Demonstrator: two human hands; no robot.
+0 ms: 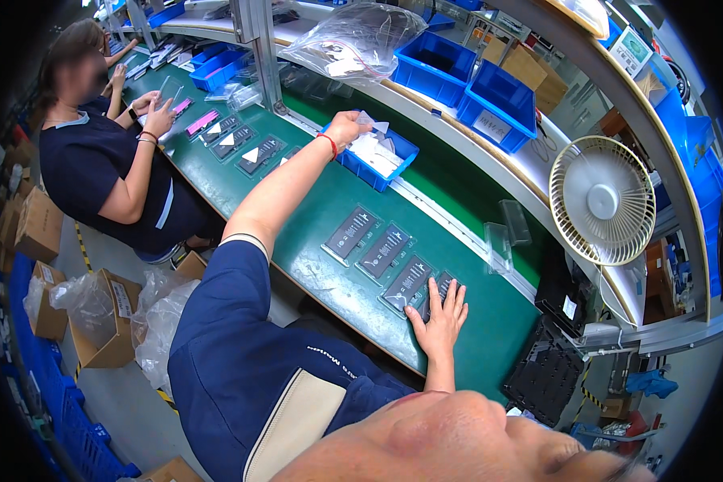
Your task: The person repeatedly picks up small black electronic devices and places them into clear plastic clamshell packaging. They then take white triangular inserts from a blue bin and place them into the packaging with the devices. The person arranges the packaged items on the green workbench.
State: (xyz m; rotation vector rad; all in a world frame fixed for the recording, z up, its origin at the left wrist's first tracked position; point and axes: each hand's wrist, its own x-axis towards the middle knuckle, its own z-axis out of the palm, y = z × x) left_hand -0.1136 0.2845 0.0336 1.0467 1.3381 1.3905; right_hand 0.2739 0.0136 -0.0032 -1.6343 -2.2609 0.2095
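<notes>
My left hand (348,131) reaches out over a blue bin (410,151) on the green workbench. Its fingers are closed at the edge of a thin white sheet piece (377,126), above more white pieces (375,154) lying in the bin. Flat on the bench, my right hand (439,323) has its fingers spread, partly covering the last of a row of black phone batteries in clear plastic trays. Others in that row are a battery (407,283) beside my thumb, a battery (384,250) and a battery (350,231) further left.
More batteries (261,154), some with white triangles, lie further left, where a co-worker (112,145) holds a clear tray. Blue bins (498,104) and a fan (602,201) stand along the shelf. Clear trays (498,245) lie behind; a black crate (545,371) is at right.
</notes>
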